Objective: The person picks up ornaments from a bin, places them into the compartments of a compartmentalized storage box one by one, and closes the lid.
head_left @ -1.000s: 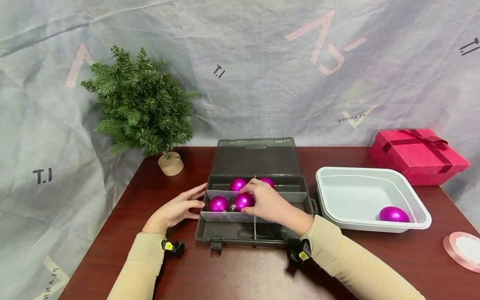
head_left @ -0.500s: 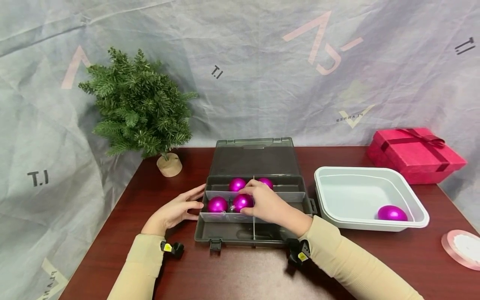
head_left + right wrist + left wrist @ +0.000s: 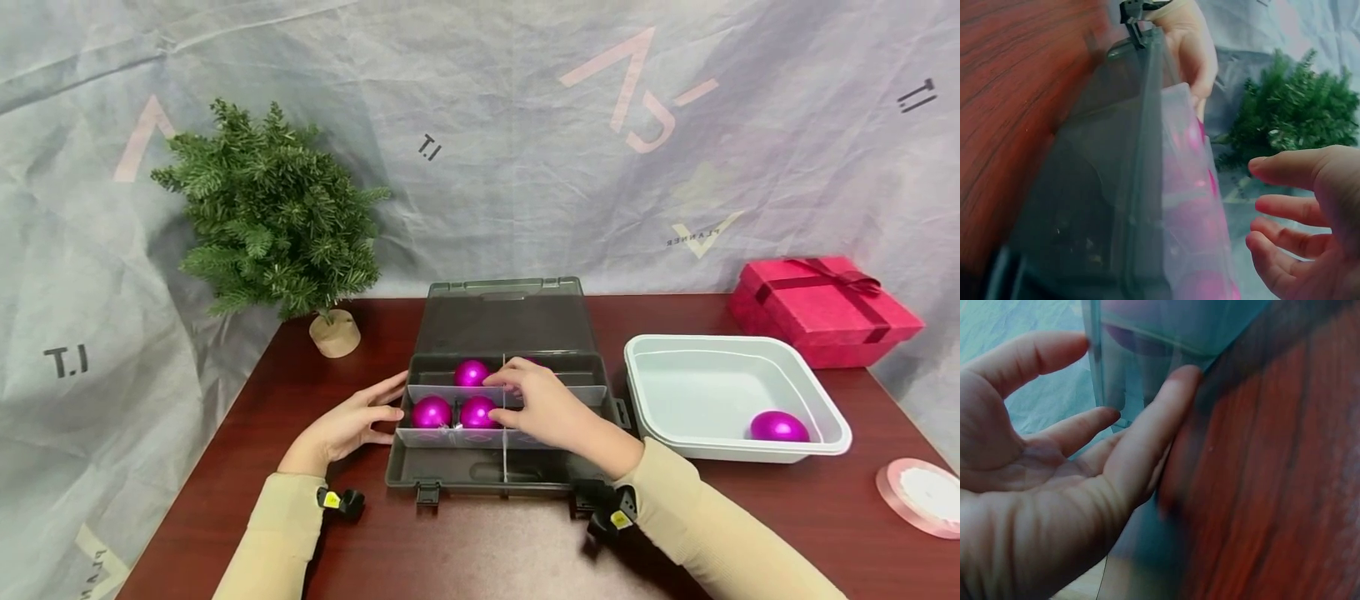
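Observation:
A dark translucent divided box stands with its lid laid back. In its middle-left compartment sit two shiny magenta ball ornaments, a left one and a right one. One more ball is in the back row; another there is mostly hidden behind my right hand. That hand hovers over the box beside the right ball, thumb and fingers parted, holding nothing; the right wrist view shows its fingers apart from the box. My left hand rests extended fingers against the box's left side.
Right of the box stands a white tub with one magenta ball inside. Behind it is a red gift box. A pink ribbon roll lies far right. A small artificial tree stands at back left.
My right hand has let go of the right ball in the middle compartment and moved slightly away, its fingers spreading. The ball stays in place. My left hand keeps its place at the box.

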Motion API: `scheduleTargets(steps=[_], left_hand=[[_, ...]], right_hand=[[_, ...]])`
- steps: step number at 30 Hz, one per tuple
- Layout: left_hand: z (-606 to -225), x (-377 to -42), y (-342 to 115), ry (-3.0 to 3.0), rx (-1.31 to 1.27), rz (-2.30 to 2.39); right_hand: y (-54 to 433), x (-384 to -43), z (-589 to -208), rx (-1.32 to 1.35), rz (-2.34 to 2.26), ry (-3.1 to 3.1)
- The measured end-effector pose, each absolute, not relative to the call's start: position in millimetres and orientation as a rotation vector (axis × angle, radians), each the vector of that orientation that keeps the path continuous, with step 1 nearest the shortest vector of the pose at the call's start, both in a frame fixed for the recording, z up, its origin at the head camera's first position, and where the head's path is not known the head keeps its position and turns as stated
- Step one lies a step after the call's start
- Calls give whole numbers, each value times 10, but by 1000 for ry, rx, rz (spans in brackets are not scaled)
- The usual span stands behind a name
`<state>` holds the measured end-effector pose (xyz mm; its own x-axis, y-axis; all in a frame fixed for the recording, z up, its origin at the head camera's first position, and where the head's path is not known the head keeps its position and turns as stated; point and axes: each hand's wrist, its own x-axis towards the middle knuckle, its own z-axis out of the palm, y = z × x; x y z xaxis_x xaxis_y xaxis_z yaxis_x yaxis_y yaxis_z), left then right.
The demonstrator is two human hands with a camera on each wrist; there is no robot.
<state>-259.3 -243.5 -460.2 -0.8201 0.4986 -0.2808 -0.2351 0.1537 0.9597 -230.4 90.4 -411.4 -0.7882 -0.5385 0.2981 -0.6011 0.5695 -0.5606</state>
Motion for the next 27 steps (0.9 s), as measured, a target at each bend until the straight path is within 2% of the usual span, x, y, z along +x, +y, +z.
scheduleTargets(steps=[19, 27], left_hand=[[-4628, -2596, -2450, 1877, 272, 1716], [-4623, -2612, -2451, 1864, 282, 1723]], right_hand=[[2029, -2043, -3785, 622, 1066, -2584], [2588, -1902, -3799, 425, 1009, -2577]])
